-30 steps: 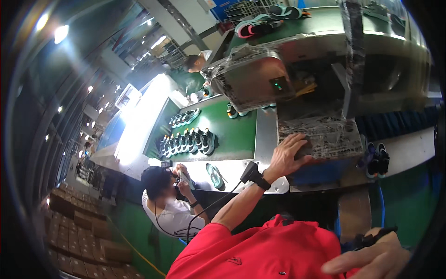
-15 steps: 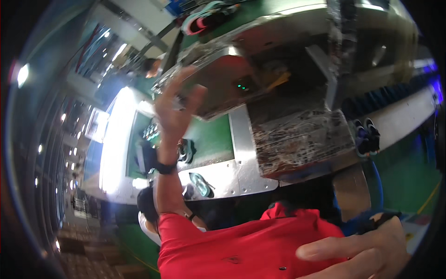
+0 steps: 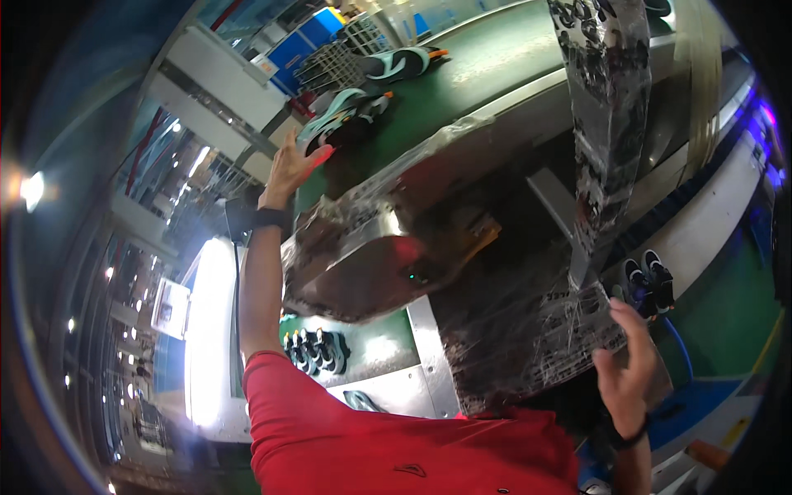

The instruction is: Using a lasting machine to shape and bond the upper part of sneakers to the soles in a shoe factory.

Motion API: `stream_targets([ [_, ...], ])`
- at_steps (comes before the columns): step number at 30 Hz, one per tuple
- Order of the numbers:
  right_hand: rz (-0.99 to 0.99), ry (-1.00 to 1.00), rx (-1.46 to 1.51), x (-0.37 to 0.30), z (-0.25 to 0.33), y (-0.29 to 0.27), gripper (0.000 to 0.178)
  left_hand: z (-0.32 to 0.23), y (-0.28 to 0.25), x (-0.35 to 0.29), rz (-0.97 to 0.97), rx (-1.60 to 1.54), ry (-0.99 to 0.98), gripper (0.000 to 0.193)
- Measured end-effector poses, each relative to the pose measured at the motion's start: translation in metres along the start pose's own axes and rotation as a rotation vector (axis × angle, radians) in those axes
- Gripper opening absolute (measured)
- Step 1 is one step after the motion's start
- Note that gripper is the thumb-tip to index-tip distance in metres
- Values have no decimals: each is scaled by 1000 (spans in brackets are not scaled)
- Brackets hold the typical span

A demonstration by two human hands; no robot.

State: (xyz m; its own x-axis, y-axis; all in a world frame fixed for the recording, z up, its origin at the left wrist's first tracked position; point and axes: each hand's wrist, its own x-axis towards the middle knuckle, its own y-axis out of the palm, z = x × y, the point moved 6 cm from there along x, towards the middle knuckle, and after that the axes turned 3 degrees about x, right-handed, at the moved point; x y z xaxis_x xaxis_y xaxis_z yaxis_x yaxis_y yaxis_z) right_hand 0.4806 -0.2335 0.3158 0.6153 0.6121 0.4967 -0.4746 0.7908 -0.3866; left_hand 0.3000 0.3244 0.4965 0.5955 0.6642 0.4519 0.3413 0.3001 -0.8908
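Stretched out to the upper left, my left hand (image 3: pixel 290 172) has its thumb and fingers apart at the near end of a shoe (image 3: pixel 340 114) with a pale-green sole. That shoe lies on a green conveyor belt (image 3: pixel 470 70), and no firm grip on it shows. Further along the belt lies another pale-green and black shoe (image 3: pixel 400 64) with an orange tip. My right hand (image 3: pixel 627 367) is raised at the lower right, fingers spread and holding nothing. It is beside the corner of a plastic-wrapped surface (image 3: pixel 528 351).
A film-wrapped housing (image 3: pixel 355 280) with small green lights stands mid-view. A wrapped post (image 3: pixel 610 124) rises to its right. Several shoes (image 3: pixel 318 351) line a lower green surface beside a bright lamp (image 3: pixel 210 330). A dark pair of shoes (image 3: pixel 649 283) sits on the right.
My left hand has moved up and away, from over the wrapped housing to the shoe on the belt. My right hand has risen from before my red shirt to the wrapped surface's corner.
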Motion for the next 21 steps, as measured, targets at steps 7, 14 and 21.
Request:
stream_targets([
  [7, -113, -95, -245, -4, -55, 43, 34, -25, 25, 43, 197, -201, 95, 75],
  [14, -133, -168, -254, 0, -53, 38, 32, -29, -1, 5, -3, -149, 125, 61],
  [21, -175, -245, -234, -10, -55, 38, 36, -68, -89, -67, -96, -660, -2, 52],
])
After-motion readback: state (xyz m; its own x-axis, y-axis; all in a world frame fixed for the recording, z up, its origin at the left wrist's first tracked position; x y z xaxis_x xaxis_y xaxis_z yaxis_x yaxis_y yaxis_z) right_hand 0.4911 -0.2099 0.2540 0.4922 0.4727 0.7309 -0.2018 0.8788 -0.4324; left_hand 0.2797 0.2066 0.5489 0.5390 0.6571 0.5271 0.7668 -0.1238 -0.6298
